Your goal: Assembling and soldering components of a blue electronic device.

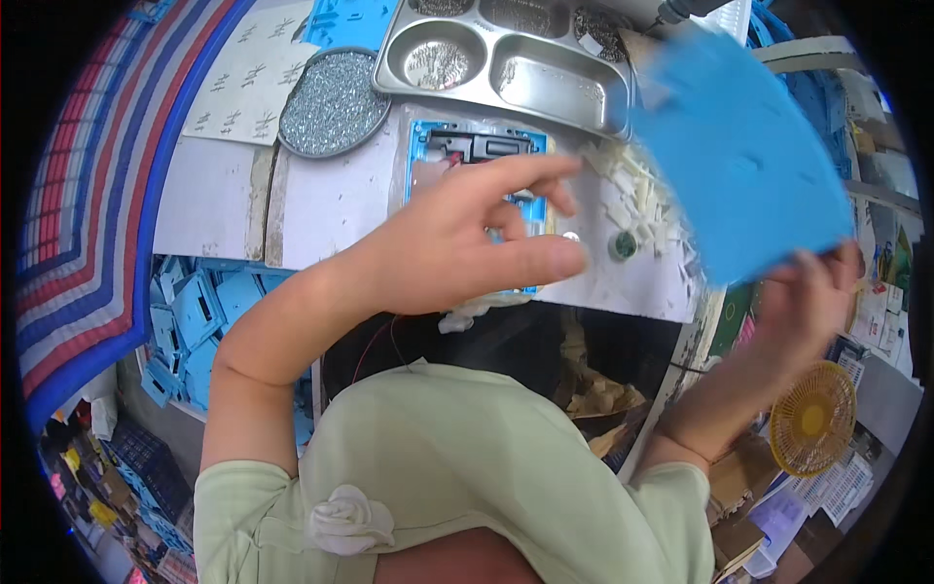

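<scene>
My right hand [806, 302] grips a flat blue plastic panel [749, 170] by its lower edge and holds it up at the right; both are smeared by motion. Over the middle of the table, my left hand [457, 234] hovers with thumb and index finger stretched apart and nothing between them. Beneath it lies a blue plastic casing [418, 146], partly covered by the hand. A black part [501, 146] and a bit of red wire show inside the casing's far end.
Behind the casing stands a steel compartment tray [491, 70] holding small metal parts. A round dish of screws [331, 102] is left of it. White pieces [632, 190] and a small green round container [623, 245] lie on the right. Blue panels [199, 311] fill a space below left.
</scene>
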The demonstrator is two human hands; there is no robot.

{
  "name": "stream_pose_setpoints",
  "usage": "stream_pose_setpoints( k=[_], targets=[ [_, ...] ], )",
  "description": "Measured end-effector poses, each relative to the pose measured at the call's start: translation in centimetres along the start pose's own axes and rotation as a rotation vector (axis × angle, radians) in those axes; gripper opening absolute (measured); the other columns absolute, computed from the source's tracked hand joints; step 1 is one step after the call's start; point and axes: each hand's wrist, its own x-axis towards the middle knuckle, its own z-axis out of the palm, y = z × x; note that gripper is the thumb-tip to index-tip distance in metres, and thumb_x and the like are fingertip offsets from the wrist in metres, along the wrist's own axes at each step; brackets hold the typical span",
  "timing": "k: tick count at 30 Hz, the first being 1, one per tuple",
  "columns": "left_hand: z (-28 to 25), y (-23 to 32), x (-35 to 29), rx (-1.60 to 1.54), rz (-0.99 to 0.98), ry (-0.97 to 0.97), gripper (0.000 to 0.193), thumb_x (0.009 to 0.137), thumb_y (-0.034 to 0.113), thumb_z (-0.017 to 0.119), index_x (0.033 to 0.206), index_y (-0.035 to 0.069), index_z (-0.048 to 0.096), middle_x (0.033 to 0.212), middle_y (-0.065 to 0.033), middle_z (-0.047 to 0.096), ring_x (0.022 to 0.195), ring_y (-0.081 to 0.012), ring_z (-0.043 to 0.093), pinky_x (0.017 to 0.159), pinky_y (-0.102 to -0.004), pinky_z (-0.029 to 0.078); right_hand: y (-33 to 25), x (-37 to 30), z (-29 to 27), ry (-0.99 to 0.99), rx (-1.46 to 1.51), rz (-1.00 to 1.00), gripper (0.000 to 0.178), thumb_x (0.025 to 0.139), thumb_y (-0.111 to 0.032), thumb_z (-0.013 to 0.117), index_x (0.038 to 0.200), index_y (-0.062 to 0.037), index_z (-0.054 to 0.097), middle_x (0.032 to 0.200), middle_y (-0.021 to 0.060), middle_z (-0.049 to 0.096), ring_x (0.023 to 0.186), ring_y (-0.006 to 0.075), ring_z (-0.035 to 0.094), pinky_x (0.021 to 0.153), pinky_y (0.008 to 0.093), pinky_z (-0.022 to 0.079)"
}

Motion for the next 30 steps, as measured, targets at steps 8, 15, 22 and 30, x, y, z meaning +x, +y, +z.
stream_pose_setpoints(
  k=[8, 15, 22, 30],
  targets=[
    [-3.6, 1.4, -0.2, -0.057, 0.078, 0.133, 0.040, 0.097, 0.020, 0.074, 0.126, -0.005, 0.060, 0.083, -0.0014, 0.064, 0.066, -0.0046, 0.057, 0.046, -0.0206, 0.041, 6.3, -3.7, 12.5, -0.165, 0.285, 0.094, 0.052, 0.098, -0.007, 0.063, 0.144, 0.0058, 0.041, 0.102, 0.0179, 0.071, 0.087, 0.0206, 0.072, 0.077, 0.0353, 0.062],
    [-4.4, -3.2, -3.7, 0.557, 0.153, 0.273, 0.076, 0.091, 0.011, 0.075, 0.156, -0.001, 0.038, 0.077, 0.0028, 0.058, 0.059, -0.0024, 0.044, 0.054, -0.0179, 0.034, 9.0, -11.6, 11.3, -0.170, -0.244, 0.176, 0.064, 0.101, -0.006, 0.060, 0.157, 0.0028, 0.030, 0.063, -0.0003, 0.054, 0.062, 0.0074, 0.055, 0.061, 0.0227, 0.043],
    [-4.8, -5.1, -4.5, 0.876, 0.150, 0.259, 0.079, 0.084, 0.019, 0.080, 0.151, -0.002, 0.044, 0.061, -0.0039, 0.048, 0.051, -0.0161, 0.050, 0.050, -0.0308, 0.042, 13.5, -13.5, 10.1, -0.273, -0.413, 0.176, 0.066, 0.097, -0.010, 0.067, 0.156, -0.0009, 0.039, 0.060, -0.0007, 0.039, 0.054, 0.0089, 0.040, 0.055, 0.0245, 0.036],
    [-3.8, -6.4, -7.2, 0.835, 0.053, 0.417, 0.075, 0.087, 0.018, 0.078, 0.151, -0.003, 0.044, 0.061, -0.0033, 0.047, 0.050, -0.0150, 0.048, 0.050, -0.0298, 0.041, 14.1, -11.5, 9.2, -0.489, -0.378, 0.103, 0.074, 0.092, -0.009, 0.073, 0.157, -0.0015, 0.038, 0.060, 0.0013, 0.037, 0.054, 0.0121, 0.040, 0.056, 0.0262, 0.036]
  ],
)
